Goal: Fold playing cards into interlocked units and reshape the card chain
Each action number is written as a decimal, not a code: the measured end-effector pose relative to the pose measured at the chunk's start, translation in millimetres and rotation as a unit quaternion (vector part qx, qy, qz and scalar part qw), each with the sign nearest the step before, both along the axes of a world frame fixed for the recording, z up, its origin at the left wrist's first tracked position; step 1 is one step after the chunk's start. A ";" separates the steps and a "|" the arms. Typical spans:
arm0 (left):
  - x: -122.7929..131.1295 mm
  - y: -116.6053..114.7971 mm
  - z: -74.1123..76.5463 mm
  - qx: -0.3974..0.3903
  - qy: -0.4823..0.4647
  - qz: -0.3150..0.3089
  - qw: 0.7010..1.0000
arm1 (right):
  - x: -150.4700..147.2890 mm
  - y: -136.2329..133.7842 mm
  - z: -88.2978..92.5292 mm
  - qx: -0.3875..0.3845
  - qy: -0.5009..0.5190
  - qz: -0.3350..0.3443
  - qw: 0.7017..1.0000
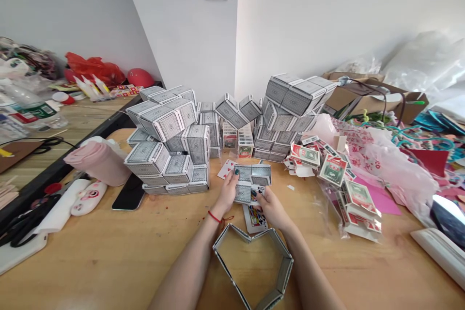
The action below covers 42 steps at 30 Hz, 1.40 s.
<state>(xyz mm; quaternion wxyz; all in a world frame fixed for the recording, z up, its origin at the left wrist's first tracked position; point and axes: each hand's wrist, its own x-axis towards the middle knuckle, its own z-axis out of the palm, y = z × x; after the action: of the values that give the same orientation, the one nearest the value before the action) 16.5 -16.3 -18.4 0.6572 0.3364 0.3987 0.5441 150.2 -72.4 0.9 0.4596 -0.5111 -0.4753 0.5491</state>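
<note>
Low over the table, my left hand (pixel 228 193) grips the left side of a panel of joined playing cards (pixel 244 172) with grey patterned backs. Its thumb lies on top. At the panel's lower right, my right hand (pixel 272 207) is closed on a playing card (pixel 259 189) showing a queen's corner. Below the hands lies a face-up picture card (pixel 255 219), partly covered. Another face-up card with red hearts (pixel 225 168) sits just beyond my left hand. Between my forearms stands a heart-shaped frame of folded cards (pixel 286 268).
Stacked card blocks rise at the left (pixel 178 155) and right (pixel 286 111), with a heart-shaped block (pixel 236 111) between them. Card boxes (pixel 332 169) and a plastic bag (pixel 385 155) lie right. A phone (pixel 129 193) and pink roll (pixel 98 161) lie left.
</note>
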 end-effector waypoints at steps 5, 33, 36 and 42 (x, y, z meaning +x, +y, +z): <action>4.5 -3.3 0.8 0.007 0.008 0.014 1.000 | -5.6 -2.4 -2.9 -0.048 0.030 0.011 0.998; 3.9 -9.9 16.9 0.072 0.025 -0.094 0.993 | -1.8 2.3 2.2 -0.021 -0.015 -0.009 1.000; 2.5 -11.3 20.8 0.078 0.015 -0.122 0.989 | 6.3 5.4 4.2 -0.001 -0.018 -0.014 1.000; 9.0 -9.9 13.5 0.140 0.065 -0.101 0.983 | 11.7 4.3 -1.4 0.070 -0.211 -0.083 0.971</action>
<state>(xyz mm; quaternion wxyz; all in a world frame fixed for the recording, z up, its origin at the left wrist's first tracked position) 25.5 -26.2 -4.8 0.6278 0.4987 0.3243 0.5020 161.8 -68.1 -0.5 0.4272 -0.6198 -0.5548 0.3544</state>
